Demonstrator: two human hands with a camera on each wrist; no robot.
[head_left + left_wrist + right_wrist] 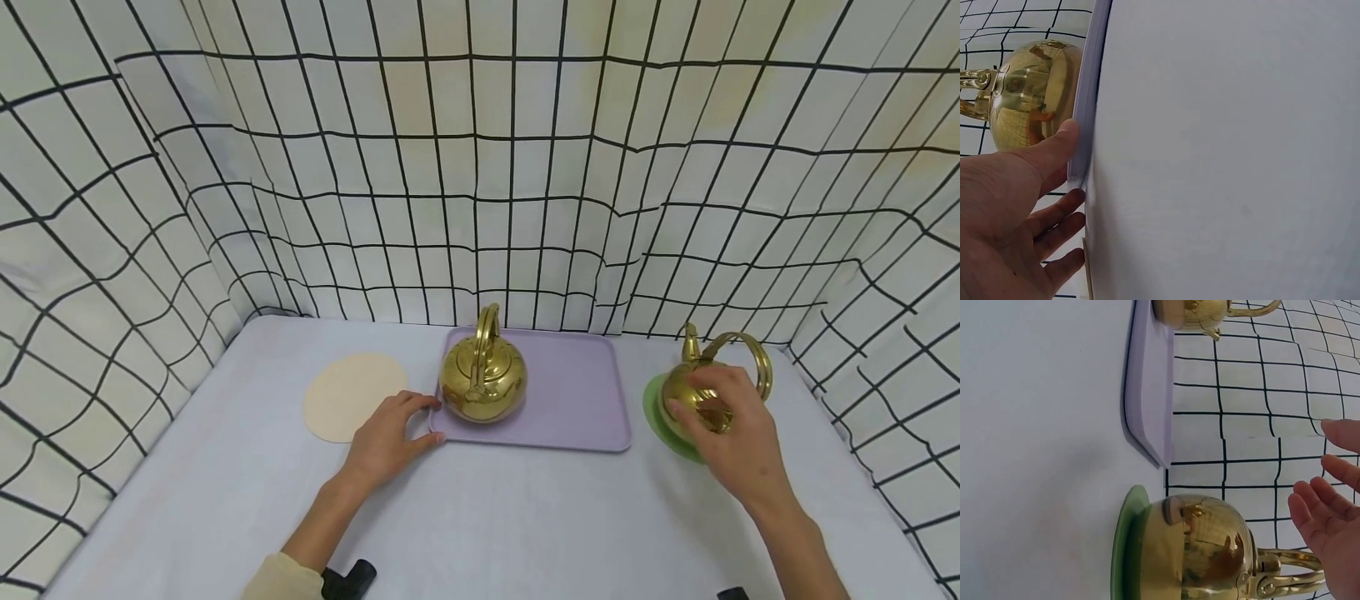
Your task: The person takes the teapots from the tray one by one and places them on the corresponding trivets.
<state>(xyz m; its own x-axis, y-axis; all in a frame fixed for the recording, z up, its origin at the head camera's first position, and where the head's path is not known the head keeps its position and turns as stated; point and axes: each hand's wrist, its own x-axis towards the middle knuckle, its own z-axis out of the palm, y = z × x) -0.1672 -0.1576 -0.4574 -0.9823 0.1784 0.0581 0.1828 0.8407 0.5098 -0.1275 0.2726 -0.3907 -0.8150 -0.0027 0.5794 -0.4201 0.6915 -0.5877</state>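
Observation:
A brass-coloured kettle (495, 392) with an arched handle stands upright on the left part of a lilac tray (573, 387). My left hand (384, 442) touches the tray's front left corner with thumb and index finger spread; in the left wrist view the thumb rests on the rim beside the kettle (1029, 94). On the right, a second brass kettle (677, 387) sits on a round green mat (656, 417). My right hand (738, 429) hovers near this kettle's handle, fingers loosely bent. The right wrist view shows a gap between the fingertips and the kettle (1210, 550), with nothing held.
Left of the tray lies a round cream mat (348, 396), close to my left hand. White walls with a black wire grid (495, 167) enclose the back and both sides of the white table (540, 517).

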